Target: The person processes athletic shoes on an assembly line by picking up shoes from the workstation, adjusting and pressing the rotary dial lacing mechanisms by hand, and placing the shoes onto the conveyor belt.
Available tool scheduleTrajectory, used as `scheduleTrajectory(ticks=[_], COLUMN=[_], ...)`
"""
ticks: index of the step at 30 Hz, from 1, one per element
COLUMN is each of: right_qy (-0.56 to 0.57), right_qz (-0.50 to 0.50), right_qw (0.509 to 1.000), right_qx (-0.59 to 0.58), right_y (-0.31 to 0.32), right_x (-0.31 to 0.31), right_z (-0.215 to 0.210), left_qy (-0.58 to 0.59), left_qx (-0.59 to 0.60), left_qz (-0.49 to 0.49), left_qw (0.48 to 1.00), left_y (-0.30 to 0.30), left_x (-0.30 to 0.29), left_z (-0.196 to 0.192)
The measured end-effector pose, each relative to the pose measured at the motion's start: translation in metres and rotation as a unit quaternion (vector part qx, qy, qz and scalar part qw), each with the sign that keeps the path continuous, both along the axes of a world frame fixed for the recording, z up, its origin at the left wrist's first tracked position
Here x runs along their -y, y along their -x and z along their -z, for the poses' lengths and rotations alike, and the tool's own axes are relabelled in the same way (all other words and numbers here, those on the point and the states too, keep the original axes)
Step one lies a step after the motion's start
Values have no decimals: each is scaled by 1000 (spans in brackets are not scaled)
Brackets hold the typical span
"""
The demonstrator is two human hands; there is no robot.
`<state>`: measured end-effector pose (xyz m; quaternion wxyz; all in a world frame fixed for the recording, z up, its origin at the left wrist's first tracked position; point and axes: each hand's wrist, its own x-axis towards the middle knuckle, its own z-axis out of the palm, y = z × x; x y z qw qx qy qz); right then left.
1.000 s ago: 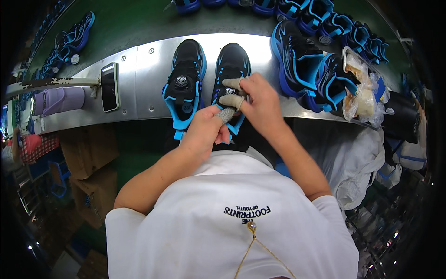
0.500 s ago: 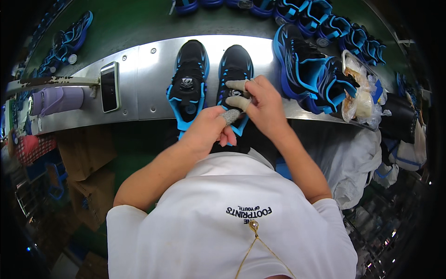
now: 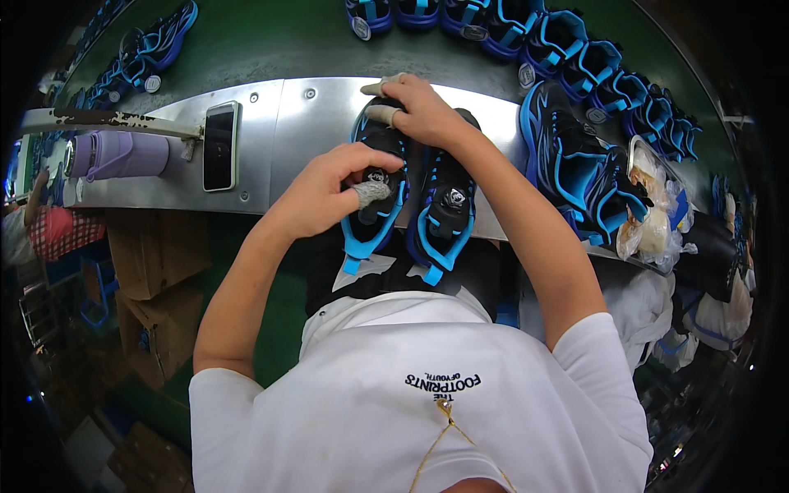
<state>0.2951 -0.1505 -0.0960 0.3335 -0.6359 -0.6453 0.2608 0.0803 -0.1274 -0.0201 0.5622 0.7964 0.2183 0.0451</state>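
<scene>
Two black and blue sneakers lie side by side before me, toes pointing away. Over the left sneaker (image 3: 380,215), my left hand (image 3: 333,182) has its index finger stretched across the tongue. Its thumb, in a grey finger cover, is apart from that finger, with a round dial (image 3: 376,176) between them. My right hand (image 3: 419,111) reaches across to the same sneaker's toe, thumb and forefinger in beige covers bent over it. The right sneaker (image 3: 446,218) lies beneath my right forearm, untouched by my fingers. Both heels overhang the metal edge, with blue pull tabs towards me.
Another sneaker pair (image 3: 567,156) stands right of my arm, beside a tray of plastic-wrapped items (image 3: 653,209). Several more sneakers (image 3: 555,45) line the green surface behind. A phone (image 3: 220,148) and purple bottle (image 3: 123,156) lie left on the metal ledge (image 3: 271,164).
Both hands have left the right sneaker for the left one. My right hand has moved forward and left to its toe; my left hand has moved left to its tongue.
</scene>
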Motion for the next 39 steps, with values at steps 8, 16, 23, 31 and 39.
scheduleTrajectory(ticks=[8, 16, 23, 31, 39], right_qy=[48, 30, 17, 35, 37], right_qz=[-42, -36, -20, -20, -23], right_qw=[997, 998, 999, 998, 998], right_qx=[-36, -45, -35, -56, -55], right_y=[9, 10, 10, 13, 12], right_x=[-25, -25, -27, -25, -28], right_z=[15, 15, 25, 23, 22], left_qy=[100, 51, -116, 6, 52], left_qx=[-13, -2, 5, 42, 39], left_qz=[4, 12, -44, -7, -36], left_qw=[995, 999, 992, 999, 997], left_y=[-4, -3, -10, -1, 2], left_x=[-10, -7, 6, 2, 0], left_z=[-2, 1, -4, 1, 15])
